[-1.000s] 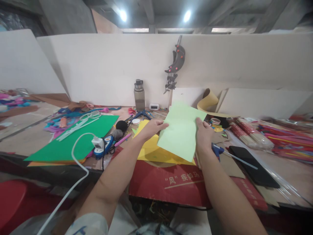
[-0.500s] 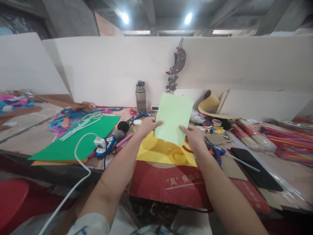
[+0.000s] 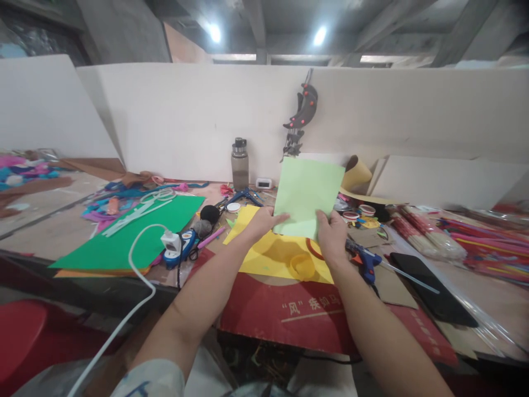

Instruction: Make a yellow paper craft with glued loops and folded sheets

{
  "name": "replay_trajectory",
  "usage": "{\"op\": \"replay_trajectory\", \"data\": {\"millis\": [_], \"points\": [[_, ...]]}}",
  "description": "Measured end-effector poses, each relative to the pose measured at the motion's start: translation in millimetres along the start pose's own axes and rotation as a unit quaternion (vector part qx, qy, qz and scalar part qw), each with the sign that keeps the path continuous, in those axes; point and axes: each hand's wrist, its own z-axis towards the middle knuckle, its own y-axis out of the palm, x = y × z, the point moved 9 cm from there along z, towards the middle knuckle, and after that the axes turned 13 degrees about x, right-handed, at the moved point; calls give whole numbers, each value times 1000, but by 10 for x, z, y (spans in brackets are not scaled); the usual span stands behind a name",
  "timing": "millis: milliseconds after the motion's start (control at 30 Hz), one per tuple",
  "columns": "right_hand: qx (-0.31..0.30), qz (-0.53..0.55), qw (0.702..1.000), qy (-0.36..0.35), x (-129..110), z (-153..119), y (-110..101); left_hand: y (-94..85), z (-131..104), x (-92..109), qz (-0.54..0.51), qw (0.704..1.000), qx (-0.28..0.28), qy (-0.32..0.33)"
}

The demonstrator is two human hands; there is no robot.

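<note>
A light green sheet of paper [image 3: 309,193] is held up in front of me, above the table. My left hand [image 3: 264,222] pinches its lower left edge, thumb on the near face. At the lower right edge, my right hand [image 3: 332,234] grips it the same way. Beneath the hands lies a yellow sheet [image 3: 264,259], with a yellow ring-shaped piece [image 3: 303,267] on it. Part of a red ring [image 3: 314,249] shows beside my right hand. Under the yellow sheet is a red board [image 3: 281,317] with printed characters.
On the left lie a green sheet [image 3: 99,248], a blue power strip [image 3: 181,251] with a white cable, and yarn balls [image 3: 210,214]. A blue glue gun [image 3: 366,259] and a black phone [image 3: 432,289] are on the right. A bottle [image 3: 239,165] stands at the back.
Both hands have moved the light green paper a little to the right. More of the yellow sheet shows at its left, and the small white device behind is now uncovered.
</note>
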Motion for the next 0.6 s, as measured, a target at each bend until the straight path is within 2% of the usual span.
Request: {"op": "replay_trajectory", "data": {"millis": [200, 267, 367, 433, 600], "points": [[8, 21, 1000, -5, -24, -12, 5, -102, -3, 80, 22, 998, 59, 7], [15, 23, 1000, -3, -3, 6, -10, -57, -5, 64, 19, 999, 28, -1], [33, 36, 999, 5, 58, 68, -54, 75, -36, 17, 9, 998, -64, -25], [40, 48, 998, 9, 96, 108, -69, 73, -39, 10, 7, 996, -78, -35], [38, 56, 998, 7, 113, 133, -59, -144, 18, 76, 39, 999, 26, -15]]}}
